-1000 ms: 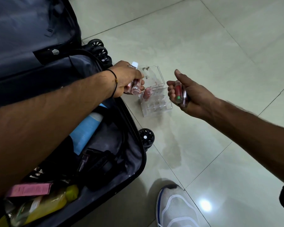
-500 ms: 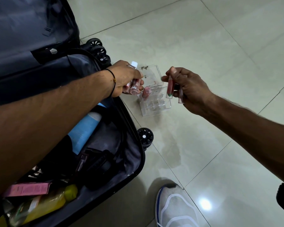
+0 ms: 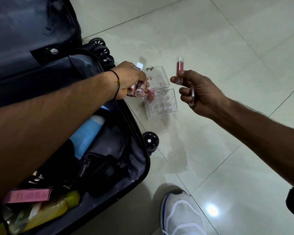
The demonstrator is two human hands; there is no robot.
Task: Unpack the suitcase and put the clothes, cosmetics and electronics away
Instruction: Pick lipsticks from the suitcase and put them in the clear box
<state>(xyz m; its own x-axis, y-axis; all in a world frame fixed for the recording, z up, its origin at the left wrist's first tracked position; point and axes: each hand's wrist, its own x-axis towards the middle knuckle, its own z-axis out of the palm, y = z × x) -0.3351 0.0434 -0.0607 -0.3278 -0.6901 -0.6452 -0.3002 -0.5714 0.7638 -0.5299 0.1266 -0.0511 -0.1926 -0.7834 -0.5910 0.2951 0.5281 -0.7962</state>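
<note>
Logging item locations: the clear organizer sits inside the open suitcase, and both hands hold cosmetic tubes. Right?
No: the head view shows the clear organizer on the floor beside the open suitcase, not inside. The left hand and right hand do hold cosmetic tubes.

Forearms bare on both sides. A thin black thread bracelet [image 3: 116, 83] loops the left wrist, tiny bead on it, and there's a silvery ring [image 3: 137, 68] on the left hand [image 3: 131, 78]. Down below, a white knit sneaker [image 3: 181, 216], blue-edged, white stripes across it.
</note>
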